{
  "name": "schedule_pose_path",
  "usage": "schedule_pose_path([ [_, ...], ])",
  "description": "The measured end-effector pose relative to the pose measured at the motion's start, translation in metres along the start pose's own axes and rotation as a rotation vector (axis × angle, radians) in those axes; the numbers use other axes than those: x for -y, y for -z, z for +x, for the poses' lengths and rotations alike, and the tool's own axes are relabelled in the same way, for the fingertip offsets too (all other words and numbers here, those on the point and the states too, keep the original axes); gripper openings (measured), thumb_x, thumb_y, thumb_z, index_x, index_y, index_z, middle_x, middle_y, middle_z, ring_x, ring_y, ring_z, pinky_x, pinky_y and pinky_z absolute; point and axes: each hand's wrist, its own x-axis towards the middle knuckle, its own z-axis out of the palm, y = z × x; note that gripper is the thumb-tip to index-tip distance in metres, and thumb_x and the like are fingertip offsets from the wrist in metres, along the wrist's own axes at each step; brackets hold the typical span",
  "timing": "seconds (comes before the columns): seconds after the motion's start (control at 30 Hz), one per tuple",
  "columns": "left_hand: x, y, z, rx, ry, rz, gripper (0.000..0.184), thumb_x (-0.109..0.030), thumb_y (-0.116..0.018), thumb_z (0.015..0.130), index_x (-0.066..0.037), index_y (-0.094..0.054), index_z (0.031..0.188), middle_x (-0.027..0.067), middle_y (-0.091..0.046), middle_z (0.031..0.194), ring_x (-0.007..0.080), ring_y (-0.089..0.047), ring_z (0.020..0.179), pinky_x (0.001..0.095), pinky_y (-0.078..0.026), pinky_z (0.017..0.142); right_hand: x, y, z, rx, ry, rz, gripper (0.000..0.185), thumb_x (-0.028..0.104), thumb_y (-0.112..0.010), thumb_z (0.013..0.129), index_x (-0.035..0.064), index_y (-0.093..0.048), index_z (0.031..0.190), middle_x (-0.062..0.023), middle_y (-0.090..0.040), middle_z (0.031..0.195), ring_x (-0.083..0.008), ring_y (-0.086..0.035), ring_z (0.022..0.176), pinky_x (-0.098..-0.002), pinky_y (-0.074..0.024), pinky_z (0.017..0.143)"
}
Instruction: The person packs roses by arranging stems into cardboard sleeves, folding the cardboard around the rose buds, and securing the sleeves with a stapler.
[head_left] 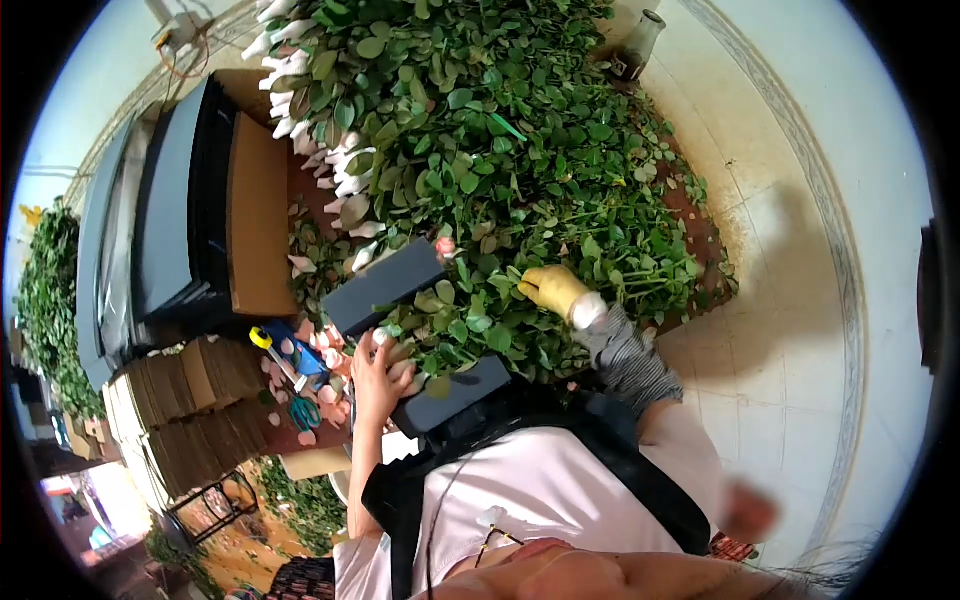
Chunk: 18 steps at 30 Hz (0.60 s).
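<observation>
My bare left hand [373, 382] is curled around a few pale rose heads [398, 362] at the end of a leafy bunch [478, 325]. My right hand [555, 290], in a yellow glove, lies over the stem side of that bunch. Its fingers are bent in around leafy rose stems, and the leaves partly hide what is gripped. Just beyond my left hand sits a dark grey block [385, 285], with a pink rose [444, 247] by its far corner. A second grey block [455, 393] is close to my body.
A large pile of leafy roses [480, 130] covers the table, many heads in white sleeves [285, 75]. Grey sheets [175, 200] and cardboard stacks [185, 410] stand left. Scissors [304, 410], a yellow-handled cutter [275, 355] and petals lie nearby. A bottle [637, 48] stands far right.
</observation>
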Motion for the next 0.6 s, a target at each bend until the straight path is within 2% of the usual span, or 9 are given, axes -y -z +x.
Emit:
schedule_pose_path([
  [0.07,-0.003,0.006,0.001,0.044,0.009,0.039,0.062,-0.028,-0.082,0.074,-0.010,-0.059,0.129,0.0236,-0.043,0.143,0.0428,-0.045,0.128,0.0517,-0.038,0.106,-0.009,0.037,0.023,0.331,-0.008,0.014,0.053,0.042,-0.057,0.096,0.0086,-0.056,0.136,-0.0144,-0.064,0.130,-0.0347,-0.064,0.112,-0.0424,-0.0516,0.096],
  [0.13,-0.004,0.005,0.002,0.052,0.004,0.069,0.062,-0.028,-0.082,0.074,-0.007,-0.059,0.127,0.0238,-0.043,0.142,0.0428,-0.045,0.128,0.0527,-0.038,0.106,0.014,0.085,0.036,0.145,0.048,0.100,0.049,0.040,-0.055,0.097,0.0065,-0.057,0.133,-0.0144,-0.065,0.128,-0.0333,-0.064,0.111,-0.0425,-0.0508,0.097],
  [0.2,-0.001,-0.004,0.001,0.019,0.018,0.040,0.063,-0.029,-0.082,0.073,-0.007,-0.058,0.126,0.0242,-0.041,0.142,0.0434,-0.043,0.129,0.0531,-0.036,0.107,-0.001,0.077,0.086,-0.316,0.292,0.119,0.044,0.036,-0.052,0.100,0.0071,-0.058,0.131,-0.0145,-0.067,0.124,-0.0316,-0.065,0.110,-0.0432,-0.0505,0.098],
  [0.3,0.003,-0.009,0.001,0.027,0.024,0.016,0.066,-0.029,-0.083,0.073,-0.008,-0.055,0.129,0.0251,-0.038,0.144,0.0446,-0.041,0.130,0.0541,-0.035,0.107,-0.008,0.075,0.163,-0.366,0.190,-0.151,0.034,0.026,-0.056,0.098,0.0071,-0.064,0.124,-0.0147,-0.068,0.120,-0.0299,-0.066,0.107,-0.0416,-0.0517,0.095],
  [0.37,0.004,-0.009,0.001,0.042,0.005,0.039,0.066,-0.027,-0.083,0.074,-0.010,-0.054,0.131,0.0252,-0.037,0.146,0.0454,-0.040,0.130,0.0545,-0.035,0.108,-0.050,0.026,0.235,-0.336,0.138,-0.495,0.031,0.016,-0.059,0.090,0.0113,-0.066,0.121,-0.0133,-0.071,0.108,-0.0265,-0.067,0.106,-0.0401,-0.0478,0.096],
  [0.43,0.003,-0.010,0.000,0.046,0.008,0.034,0.066,-0.027,-0.083,0.074,-0.011,-0.054,0.132,0.0251,-0.037,0.146,0.0456,-0.040,0.130,0.0546,-0.035,0.108,-0.047,0.011,0.274,-0.212,-0.046,-0.450,0.020,0.016,-0.061,0.087,0.0142,-0.074,0.101,-0.0072,-0.075,0.096,-0.0244,-0.070,0.096,-0.0389,-0.0522,0.084],
  [0.47,0.003,-0.010,0.000,0.046,0.018,0.024,0.067,-0.026,-0.083,0.074,-0.011,-0.054,0.132,0.0250,-0.036,0.147,0.0457,-0.040,0.130,0.0547,-0.035,0.108,-0.010,0.046,0.238,-0.193,-0.002,-0.677,0.016,0.016,-0.062,0.086,0.0145,-0.076,0.093,-0.0058,-0.076,0.091,-0.0241,-0.072,0.091,-0.0383,-0.0541,0.079],
  [0.5,0.003,-0.010,0.000,0.041,0.013,0.022,0.068,-0.026,-0.083,0.074,-0.012,-0.053,0.133,0.0245,-0.036,0.147,0.0458,-0.040,0.130,0.0548,-0.035,0.109,-0.018,0.034,0.251,-0.294,-0.022,-0.573,0.013,0.016,-0.064,0.085,0.0149,-0.077,0.088,-0.0045,-0.075,0.084,-0.0238,-0.073,0.081,-0.0377,-0.0551,0.068],
  [0.6,0.000,-0.008,0.001,0.055,0.032,0.005,0.068,-0.026,-0.083,0.073,-0.012,-0.053,0.133,0.0243,-0.036,0.148,0.0456,-0.040,0.130,0.0551,-0.035,0.108,0.025,0.080,0.201,-0.290,-0.054,-0.506,0.003,0.011,-0.071,0.079,0.0114,-0.073,0.077,-0.0046,-0.072,0.075,-0.0220,-0.071,0.074,-0.0369,-0.0540,0.061],
])
